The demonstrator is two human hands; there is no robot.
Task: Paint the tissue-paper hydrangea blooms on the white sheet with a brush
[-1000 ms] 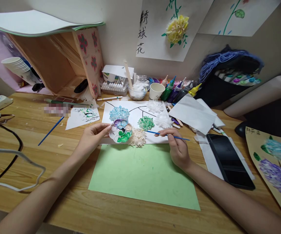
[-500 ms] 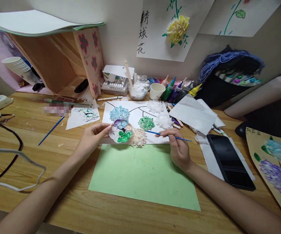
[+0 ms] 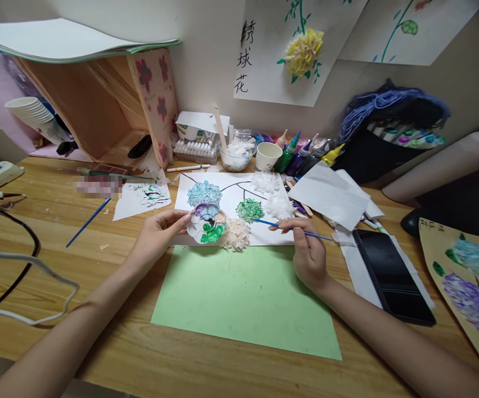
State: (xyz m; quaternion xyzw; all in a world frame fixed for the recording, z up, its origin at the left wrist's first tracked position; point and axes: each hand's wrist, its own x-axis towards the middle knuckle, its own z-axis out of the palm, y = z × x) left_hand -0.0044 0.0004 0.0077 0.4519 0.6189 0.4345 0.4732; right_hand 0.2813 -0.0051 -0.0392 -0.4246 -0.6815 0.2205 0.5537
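My left hand (image 3: 162, 232) pinches the edge of a small round paint palette (image 3: 198, 228) with green, purple, blue and black paint in its wells. In my right hand (image 3: 308, 249) is a thin blue paintbrush (image 3: 281, 225), its tip at the lower right edge of a green paper flower (image 3: 250, 209). That flower sits on a white sheet (image 3: 231, 190) with black branch lines. Around it on the sheet are a blue flower (image 3: 204, 193), a cream flower (image 3: 236, 235) partly behind the palette, and white flowers (image 3: 280, 204). Green paper (image 3: 243, 298) lies in front.
Behind the sheet stand a paper cup (image 3: 267, 156), a plastic bowl (image 3: 236, 157) with a wooden stick, and several paint bottles (image 3: 287, 155). A black phone (image 3: 392, 276) lies at right. Another blue brush (image 3: 88, 222), a paint-smeared paper (image 3: 142, 200) and cables (image 3: 32, 249) are at left.
My right hand and the paintbrush have shifted slightly to the right. The brush tip has moved from the green flower's lower left part toward its right edge. The palette stays nearly in place.
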